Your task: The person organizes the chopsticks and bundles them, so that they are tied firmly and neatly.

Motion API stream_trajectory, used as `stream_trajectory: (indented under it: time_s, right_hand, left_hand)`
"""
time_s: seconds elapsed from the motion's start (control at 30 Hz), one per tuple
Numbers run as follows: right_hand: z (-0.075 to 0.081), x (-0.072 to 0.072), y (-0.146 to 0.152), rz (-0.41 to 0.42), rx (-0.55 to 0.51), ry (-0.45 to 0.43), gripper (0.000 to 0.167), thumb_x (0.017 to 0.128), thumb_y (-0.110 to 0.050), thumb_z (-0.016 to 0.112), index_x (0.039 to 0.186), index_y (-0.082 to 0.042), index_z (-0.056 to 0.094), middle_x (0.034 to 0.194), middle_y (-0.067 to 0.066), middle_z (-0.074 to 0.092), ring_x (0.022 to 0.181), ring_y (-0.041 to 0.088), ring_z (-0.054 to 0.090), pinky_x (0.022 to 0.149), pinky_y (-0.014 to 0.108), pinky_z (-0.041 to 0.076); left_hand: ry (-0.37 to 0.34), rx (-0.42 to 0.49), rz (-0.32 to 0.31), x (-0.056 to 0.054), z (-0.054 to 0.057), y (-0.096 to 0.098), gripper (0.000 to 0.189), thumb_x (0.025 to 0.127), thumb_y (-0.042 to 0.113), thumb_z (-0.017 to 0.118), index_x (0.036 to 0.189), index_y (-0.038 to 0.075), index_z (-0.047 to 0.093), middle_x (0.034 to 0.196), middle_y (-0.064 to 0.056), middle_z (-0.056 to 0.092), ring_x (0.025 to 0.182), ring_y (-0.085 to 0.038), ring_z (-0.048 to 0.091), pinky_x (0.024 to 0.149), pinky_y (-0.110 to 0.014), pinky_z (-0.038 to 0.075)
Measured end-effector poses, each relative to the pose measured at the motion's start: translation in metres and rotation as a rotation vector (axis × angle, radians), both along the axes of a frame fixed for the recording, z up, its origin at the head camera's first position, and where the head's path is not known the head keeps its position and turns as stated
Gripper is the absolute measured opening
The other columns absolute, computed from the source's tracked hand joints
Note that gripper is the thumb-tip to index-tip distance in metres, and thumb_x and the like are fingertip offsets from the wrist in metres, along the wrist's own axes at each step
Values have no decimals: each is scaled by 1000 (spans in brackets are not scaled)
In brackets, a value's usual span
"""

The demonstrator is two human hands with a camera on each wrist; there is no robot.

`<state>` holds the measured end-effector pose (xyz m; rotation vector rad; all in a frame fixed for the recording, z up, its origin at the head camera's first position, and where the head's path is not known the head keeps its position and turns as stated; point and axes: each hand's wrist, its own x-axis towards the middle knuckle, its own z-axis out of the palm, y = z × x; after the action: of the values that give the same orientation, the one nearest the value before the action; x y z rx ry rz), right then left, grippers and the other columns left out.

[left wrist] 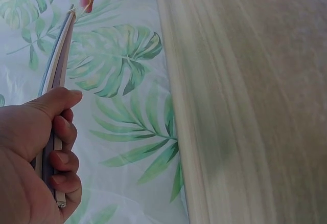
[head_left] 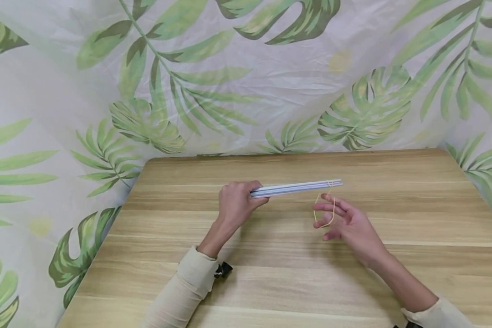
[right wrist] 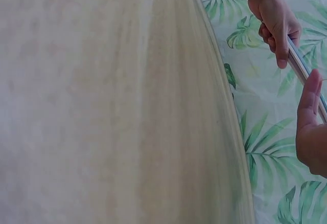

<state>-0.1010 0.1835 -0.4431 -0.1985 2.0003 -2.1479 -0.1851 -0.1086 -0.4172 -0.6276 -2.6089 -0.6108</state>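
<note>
My left hand (head_left: 235, 202) grips one end of a bundle of long, thin chopsticks (head_left: 297, 187), pale and bluish, held nearly level above the table. In the left wrist view its fingers wrap the chopsticks (left wrist: 60, 63), thumb lying along them. A yellow rubber band (head_left: 334, 210) is looped round the far tip of the bundle and runs down to my right hand (head_left: 361, 232). The fingers of that hand are spread inside the band, stretching it into a wide loop just below the tips. In the right wrist view the right hand (right wrist: 312, 137) partly hides the chopsticks (right wrist: 298, 63).
A wood-grain table (head_left: 287, 291) lies beneath both hands. Behind it and at its sides hangs a white cloth (head_left: 279, 82) printed with green leaves. A small black object (head_left: 224, 270) shows at the left sleeve cuff.
</note>
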Motion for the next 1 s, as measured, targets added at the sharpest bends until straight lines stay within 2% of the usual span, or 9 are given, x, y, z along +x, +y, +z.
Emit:
stream_trajectory:
  time_s: [0.2, 0.27, 0.33, 0.47, 0.57, 0.7, 0.8, 1.0]
  right_hand:
    - [-1, 0, -3, 86, 33, -6, 62, 110, -10, 59, 160, 11, 31, 141, 8, 66, 101, 16, 76, 71, 32, 64]
    - [-1, 0, -2, 89, 52, -13, 59, 111, -15, 59, 159, 11, 34, 140, 8, 66, 102, 17, 75, 73, 34, 64]
    - [1, 0, 2, 78, 59, -36, 57, 112, -21, 57, 156, 9, 38, 135, 2, 69, 102, 16, 74, 74, 33, 64]
    - [5, 0, 11, 28, -16, -87, 41, 113, -28, 55, 143, -1, 54, 123, -9, 73, 98, 11, 70, 73, 27, 61]
    - [6, -1, 17, 16, -95, -97, 27, 113, -28, 53, 131, -11, 63, 119, -10, 75, 92, 7, 67, 71, 23, 58]
    - [5, -4, 20, 13, -155, -78, 23, 114, -29, 50, 121, -17, 68, 116, -10, 75, 87, 4, 66, 67, 21, 57]
    - [4, -5, 20, 13, -190, -66, 23, 114, -28, 50, 123, -20, 69, 113, -9, 76, 84, 3, 67, 66, 21, 56]
    - [3, -5, 21, 4, -228, -78, 30, 113, -26, 54, 140, -24, 66, 110, -7, 72, 80, 3, 67, 63, 21, 55]
  left_hand:
    - [-18, -8, -37, -1, 0, 0, 13, 81, 27, 91, 80, 20, 79, 61, 7, 65, 52, -7, 40, 49, -24, 29]
    - [-24, -10, -65, -2, 0, -1, 12, 81, 25, 91, 80, 20, 80, 61, 7, 65, 53, -6, 39, 49, -23, 29]
    - [-20, -12, -93, -2, 1, -2, 12, 81, 24, 90, 80, 19, 80, 61, 7, 65, 53, -6, 39, 49, -23, 30]
    - [5, -7, -140, -4, 2, -5, 11, 81, 22, 89, 79, 18, 79, 60, 7, 62, 54, -6, 39, 50, -23, 30]
    - [24, -5, -165, -6, 3, -8, 12, 82, 21, 89, 78, 18, 78, 60, 7, 60, 54, -5, 39, 51, -23, 31]
    - [39, 0, -189, -7, 5, -9, 13, 81, 21, 90, 78, 18, 78, 61, 7, 61, 55, -5, 41, 52, -24, 34]
    - [45, 4, -199, -7, 6, -10, 13, 80, 21, 91, 78, 18, 79, 61, 7, 63, 55, -5, 41, 52, -25, 36]
    - [61, -14, -218, -7, 5, -11, 11, 79, 22, 91, 81, 18, 81, 66, 8, 69, 55, -5, 45, 51, -26, 41]
